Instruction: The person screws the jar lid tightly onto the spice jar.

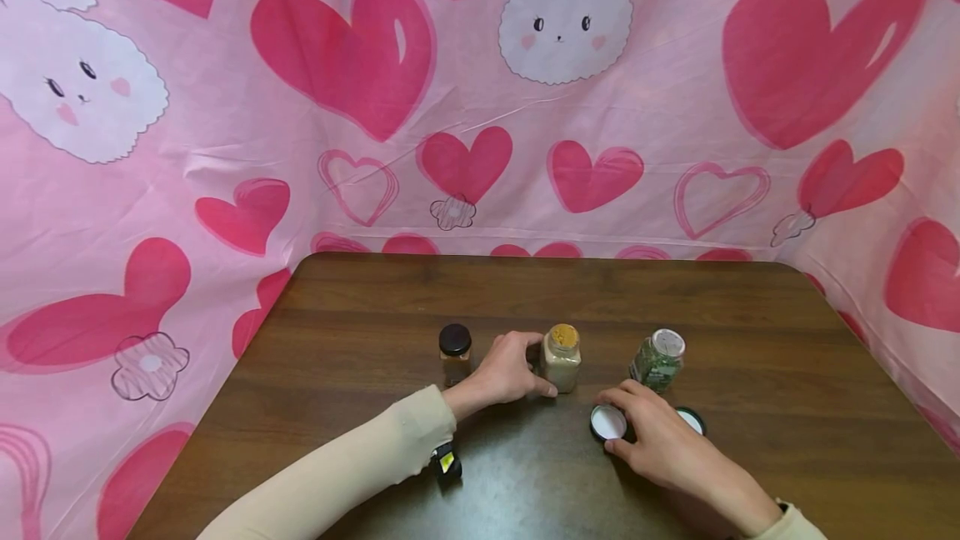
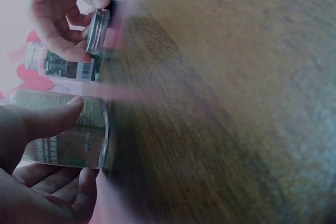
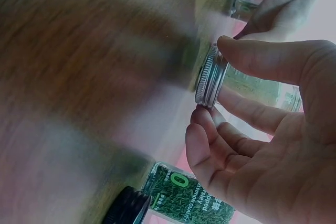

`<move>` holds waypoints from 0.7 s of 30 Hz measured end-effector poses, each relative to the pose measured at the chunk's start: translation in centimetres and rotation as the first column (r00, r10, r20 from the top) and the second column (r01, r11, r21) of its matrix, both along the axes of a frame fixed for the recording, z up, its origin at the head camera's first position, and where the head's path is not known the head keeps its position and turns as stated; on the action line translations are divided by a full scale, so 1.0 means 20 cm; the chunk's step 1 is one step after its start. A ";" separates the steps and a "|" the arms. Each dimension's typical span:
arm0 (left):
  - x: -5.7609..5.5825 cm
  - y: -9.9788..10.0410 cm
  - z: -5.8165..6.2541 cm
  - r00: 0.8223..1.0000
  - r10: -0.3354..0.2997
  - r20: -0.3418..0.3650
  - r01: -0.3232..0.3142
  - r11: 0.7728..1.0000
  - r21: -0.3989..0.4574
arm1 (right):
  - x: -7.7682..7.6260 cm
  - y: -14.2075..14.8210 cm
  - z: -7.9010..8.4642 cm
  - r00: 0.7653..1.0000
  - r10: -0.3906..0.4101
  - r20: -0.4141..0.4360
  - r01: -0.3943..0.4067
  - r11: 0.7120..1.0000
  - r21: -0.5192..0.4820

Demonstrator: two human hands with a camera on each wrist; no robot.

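Observation:
My left hand (image 1: pixel 510 369) holds a clear jar of pale powder (image 1: pixel 562 367) with a mottled yellow top, thumb on one side and fingers on the other. It stands upright on the table. In the left wrist view its label (image 2: pixel 65 142) is partly covered by the thumb. My right hand (image 1: pixel 667 436) pinches a round jar lid (image 1: pixel 608 422) by its rim, its white inside facing up. The right wrist view shows the lid's ridged metal edge (image 3: pixel 209 77) between thumb and fingers. Behind this hand stands a lidless jar of green parsley flakes (image 1: pixel 657 361).
A second lid (image 1: pixel 691 420) lies partly hidden behind my right hand. Left of the powder jar stands a black-capped jar (image 1: pixel 455 352). A small black object with a yellow-green patch (image 1: pixel 447 463) is beside my left sleeve. The wooden table (image 1: pixel 375 290) meets a pink heart-patterned cloth (image 1: pixel 480 107).

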State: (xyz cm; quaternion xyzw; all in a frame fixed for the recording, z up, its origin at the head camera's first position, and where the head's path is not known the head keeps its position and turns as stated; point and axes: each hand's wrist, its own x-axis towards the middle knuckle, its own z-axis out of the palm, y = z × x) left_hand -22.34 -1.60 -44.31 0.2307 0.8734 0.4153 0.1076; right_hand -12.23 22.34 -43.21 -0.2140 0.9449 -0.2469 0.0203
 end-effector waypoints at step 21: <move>0.00 0.00 0.00 1.000 0.002 -0.005 -0.002 1.000 -0.005 | -0.01 0.00 0.03 1.000 0.000 0.031 0.001 1.000 -0.012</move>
